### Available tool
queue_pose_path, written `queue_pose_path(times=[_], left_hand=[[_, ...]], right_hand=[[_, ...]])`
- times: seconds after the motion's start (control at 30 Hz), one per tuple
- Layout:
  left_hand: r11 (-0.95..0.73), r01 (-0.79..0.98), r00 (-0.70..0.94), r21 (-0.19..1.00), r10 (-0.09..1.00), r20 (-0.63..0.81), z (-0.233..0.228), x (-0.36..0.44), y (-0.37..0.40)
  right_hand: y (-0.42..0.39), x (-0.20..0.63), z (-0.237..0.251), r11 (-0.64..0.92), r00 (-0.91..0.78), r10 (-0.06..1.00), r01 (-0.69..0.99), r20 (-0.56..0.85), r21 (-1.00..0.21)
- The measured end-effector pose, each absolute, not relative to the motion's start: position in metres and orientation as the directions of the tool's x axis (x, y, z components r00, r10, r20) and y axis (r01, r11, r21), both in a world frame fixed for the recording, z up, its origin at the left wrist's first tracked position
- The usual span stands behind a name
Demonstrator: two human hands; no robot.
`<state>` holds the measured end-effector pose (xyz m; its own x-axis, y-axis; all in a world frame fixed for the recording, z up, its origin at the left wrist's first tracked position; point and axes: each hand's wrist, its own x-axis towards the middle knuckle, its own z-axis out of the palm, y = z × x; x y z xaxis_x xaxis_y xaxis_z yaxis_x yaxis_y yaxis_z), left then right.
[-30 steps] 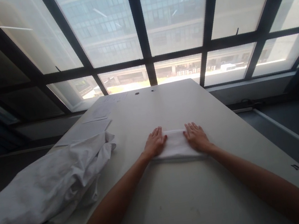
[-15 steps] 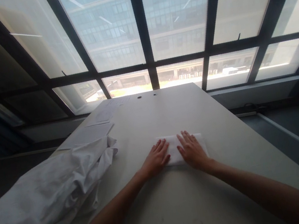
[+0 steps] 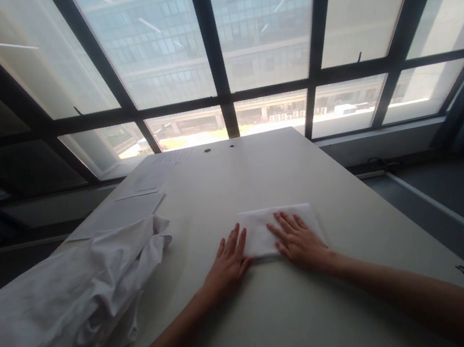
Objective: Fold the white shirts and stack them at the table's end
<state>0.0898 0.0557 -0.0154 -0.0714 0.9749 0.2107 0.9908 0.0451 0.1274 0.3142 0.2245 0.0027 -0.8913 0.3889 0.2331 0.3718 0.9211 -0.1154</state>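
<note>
Both hands slid nearer — left hand (image 3: 227, 264), right hand (image 3: 300, 242) flat, open on folded cloth (image 3: 277, 226); white table (image 3: 285, 319), windows (image 3: 210, 51).

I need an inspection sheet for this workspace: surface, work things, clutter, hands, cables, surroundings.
Surface: pale table, two small holes near the far edge.
Work things: folded white cloth, flat on the table.
Clutter: crumpled white fabric at the left; papers behind it.
Hands: left hand flat at the cloth's left edge; right hand flat on the cloth, fingers spread.
Cables: nothing seen on the table.
Surroundings: large window with dark frames, buildings outside.
</note>
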Motion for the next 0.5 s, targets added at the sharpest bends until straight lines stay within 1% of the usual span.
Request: queue_pose_path(times=[0.13,0.23,0.3,0.37,0.43,0.5], left_hand=[[0.155,0.969,-0.205,0.195,0.941,0.27,-0.01,0.093,0.057],[0.164,0.964,-0.216,0.21,0.941,0.259,-0.01,0.092,0.059],[0.154,0.967,-0.2,0.201,0.951,0.237,-0.011,0.091,0.06],[0.155,0.969,-0.196,0.192,0.957,0.215,-0.012,0.09,0.062],[0.16,0.97,-0.195,0.182,0.962,0.193,-0.013,0.09,0.064],[0.161,0.972,-0.192,0.17,0.965,0.181,-0.013,0.089,0.065]], right_hand=[[0.286,0.326,0.006,0.925,-0.909,0.381,0.374,0.171,-0.069],[0.338,0.337,0.013,0.897,-0.888,0.442,0.44,0.123,-0.047],[0.355,0.339,0.016,0.855,-0.848,0.518,0.517,0.109,-0.038],[0.351,0.334,0.015,0.764,-0.752,0.643,0.644,0.143,-0.052],[0.332,0.323,0.011,0.625,-0.605,0.778,0.773,0.17,-0.107],[0.307,0.31,0.005,0.517,-0.502,0.856,0.842,0.123,-0.155]])
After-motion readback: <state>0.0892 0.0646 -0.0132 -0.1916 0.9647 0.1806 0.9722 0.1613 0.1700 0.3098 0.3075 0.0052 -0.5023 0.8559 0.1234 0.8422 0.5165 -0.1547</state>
